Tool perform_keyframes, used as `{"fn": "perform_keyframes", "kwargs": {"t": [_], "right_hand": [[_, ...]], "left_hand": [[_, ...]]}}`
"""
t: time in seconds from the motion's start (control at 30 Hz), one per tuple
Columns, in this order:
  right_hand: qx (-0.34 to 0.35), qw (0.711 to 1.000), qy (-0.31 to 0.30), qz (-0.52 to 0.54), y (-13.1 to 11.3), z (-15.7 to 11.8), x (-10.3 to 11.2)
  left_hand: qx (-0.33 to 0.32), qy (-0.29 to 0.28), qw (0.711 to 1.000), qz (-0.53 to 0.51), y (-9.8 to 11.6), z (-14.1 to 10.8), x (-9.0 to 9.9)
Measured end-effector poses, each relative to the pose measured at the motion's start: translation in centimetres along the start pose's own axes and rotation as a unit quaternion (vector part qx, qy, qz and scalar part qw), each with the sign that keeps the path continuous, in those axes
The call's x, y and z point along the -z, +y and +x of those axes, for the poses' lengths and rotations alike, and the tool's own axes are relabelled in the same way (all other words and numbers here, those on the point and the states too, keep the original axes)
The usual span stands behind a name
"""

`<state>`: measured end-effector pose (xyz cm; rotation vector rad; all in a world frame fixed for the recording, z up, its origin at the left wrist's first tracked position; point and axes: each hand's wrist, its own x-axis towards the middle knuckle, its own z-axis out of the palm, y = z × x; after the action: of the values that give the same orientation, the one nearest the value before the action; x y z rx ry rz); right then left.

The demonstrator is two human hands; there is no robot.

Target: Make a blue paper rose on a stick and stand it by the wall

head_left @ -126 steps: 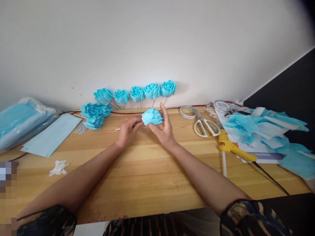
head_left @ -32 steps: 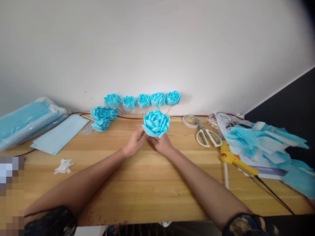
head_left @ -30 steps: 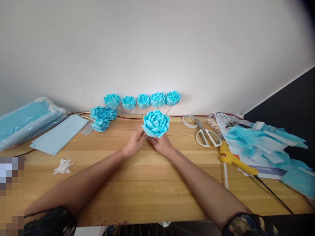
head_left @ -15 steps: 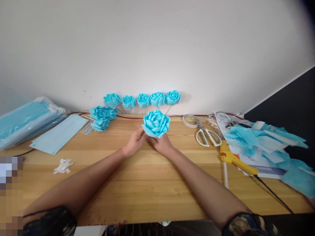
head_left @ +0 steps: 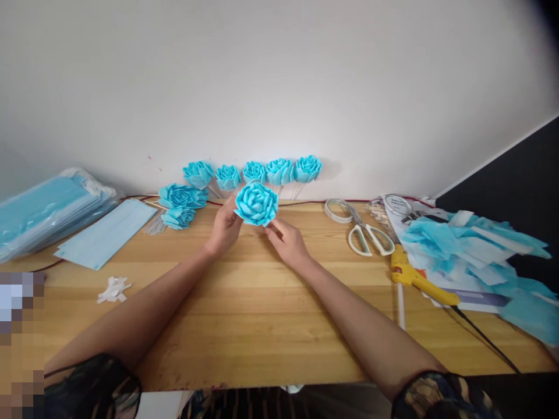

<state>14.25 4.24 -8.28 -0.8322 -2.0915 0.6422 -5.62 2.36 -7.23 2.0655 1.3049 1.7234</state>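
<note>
1. Blue flower (head_left: 257, 205), layered petals: the flower is being held above the wooden table (head_left: 262, 314), its face turning toward the camera, its outline overlapping the row behind.
2. Left hand (head_left: 223, 226): holding the flower at its left edge, fingers bending in behind the petals; the petals are hiding the fingertips.
3. Right hand (head_left: 288, 244): lying at the flower's lower right edge, thumb and forefinger pointing under the petals; whether they are pinching anything cannot be told.
4. Standing flowers (head_left: 280, 171), blue, five: leaning in a row against the pale wall (head_left: 279, 75) on thin stems.
5. Flower cluster (head_left: 178, 198), blue: lying on the table left of the row.
6. Flat sheets (head_left: 107, 233), light blue: lying left of the cluster, beside a plastic-wrapped pack (head_left: 48, 212).
7. White strips (head_left: 115, 289): lying in a small heap nearer the left forearm.
8. Scissors (head_left: 363, 226), white-handled: lying right of the hands, blades overlapping a tape roll (head_left: 338, 219).
9. Glue gun (head_left: 423, 283), yellow: lying near the scissors, a white stick (head_left: 400, 305) projecting from it, a black cord (head_left: 484, 337) trailing toward the table edge.
10. Blue and white scraps (head_left: 467, 238): piling loosely at far right, partly covering a printed paper (head_left: 476, 298).
</note>
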Motion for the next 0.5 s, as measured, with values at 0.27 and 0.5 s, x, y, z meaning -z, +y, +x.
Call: {"fn": "perform_keyframes", "kwargs": {"t": [0.27,0.5], "right_hand": [[-0.04,0.993,0.051,0.095,0.4,0.1,-0.3],[-0.184,0.957,0.034,0.222,1.1,1.2,-0.9]], "left_hand": [[-0.073,-0.043,0.99,0.116,-3.5,0.9,2.0],[-0.058,-0.048,0.985,0.154,-4.8,0.6,2.0]]}}
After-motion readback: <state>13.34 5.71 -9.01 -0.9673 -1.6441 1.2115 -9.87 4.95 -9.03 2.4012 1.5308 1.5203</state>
